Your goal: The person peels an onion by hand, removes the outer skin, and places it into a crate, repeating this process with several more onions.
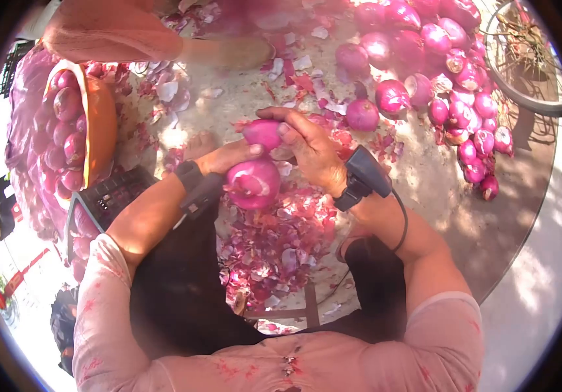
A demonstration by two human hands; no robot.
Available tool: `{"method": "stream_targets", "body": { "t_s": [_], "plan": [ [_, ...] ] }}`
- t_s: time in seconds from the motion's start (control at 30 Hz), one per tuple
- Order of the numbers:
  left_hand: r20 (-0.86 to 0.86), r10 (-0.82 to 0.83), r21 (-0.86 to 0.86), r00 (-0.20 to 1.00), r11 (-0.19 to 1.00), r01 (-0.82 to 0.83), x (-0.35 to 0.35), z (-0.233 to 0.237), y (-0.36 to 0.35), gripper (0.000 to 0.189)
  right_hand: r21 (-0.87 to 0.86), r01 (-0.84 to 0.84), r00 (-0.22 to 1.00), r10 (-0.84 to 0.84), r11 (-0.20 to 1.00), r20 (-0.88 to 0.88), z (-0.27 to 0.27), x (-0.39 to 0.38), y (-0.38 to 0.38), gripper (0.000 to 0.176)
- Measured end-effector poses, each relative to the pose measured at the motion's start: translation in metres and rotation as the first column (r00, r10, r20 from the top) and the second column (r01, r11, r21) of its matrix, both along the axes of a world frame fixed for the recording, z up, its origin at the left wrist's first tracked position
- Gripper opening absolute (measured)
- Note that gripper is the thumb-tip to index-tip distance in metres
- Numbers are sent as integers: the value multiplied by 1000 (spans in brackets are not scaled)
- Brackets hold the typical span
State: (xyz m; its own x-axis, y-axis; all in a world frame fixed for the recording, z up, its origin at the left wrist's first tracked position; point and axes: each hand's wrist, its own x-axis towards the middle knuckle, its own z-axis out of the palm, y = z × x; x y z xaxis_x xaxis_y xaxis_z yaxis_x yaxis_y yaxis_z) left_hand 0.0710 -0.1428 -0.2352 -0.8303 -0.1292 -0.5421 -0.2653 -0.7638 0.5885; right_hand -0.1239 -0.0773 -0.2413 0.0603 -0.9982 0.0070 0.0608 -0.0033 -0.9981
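In the head view, two red onions sit at my hands, above the ground and in front of my knees. My left hand [227,157] grips from the left, its thumb lying between the upper red onion [263,134] and the lower red onion [253,185]. Most of its fingers are hidden beneath the onions. My right hand [311,150] closes on the upper onion from the right, fingers bent over its side. Below them lies a heap of loose onion skins [281,242]. Both wrists wear dark straps with devices.
An orange basin [101,130] of red onions stands left, beside a mesh sack [29,144] and a dark crate [117,196]. A large onion pile [454,85] spreads at the upper right, near a wheel-like metal ring [523,98]. Another person's sleeve [111,32] reaches in at the upper left.
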Motion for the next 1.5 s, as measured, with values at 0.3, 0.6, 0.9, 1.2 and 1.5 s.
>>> {"method": "stream_targets", "body": {
  "t_s": [0.3, 0.6, 0.9, 1.2, 1.5],
  "plan": [
    [-32, 400, 80, 916, 914, -397, 56, -45, -41, 53, 508, -117, 167, 522, 853, -837, -80, -158, -12, 43],
    [118, 901, -419, 417, 426, -802, 294, 26, 15, 67, 145, 18, 208, 138, 989, -968, -138, -176, 19, 72],
    [242, 966, -885, -92, 181, -428, 527, 110, 222, 65, 323, 5, 613, 252, 947, -749, -138, -196, 71, 65],
    [365, 871, -908, -329, 255, -332, 614, 132, 330, 64, 559, -126, 763, 440, 820, -473, -58, -172, 125, 65],
    [449, 714, -855, -537, 518, -26, 631, 89, 312, 95, 588, -100, 786, 426, 803, -447, -52, -164, 135, 70]
  ]
}}
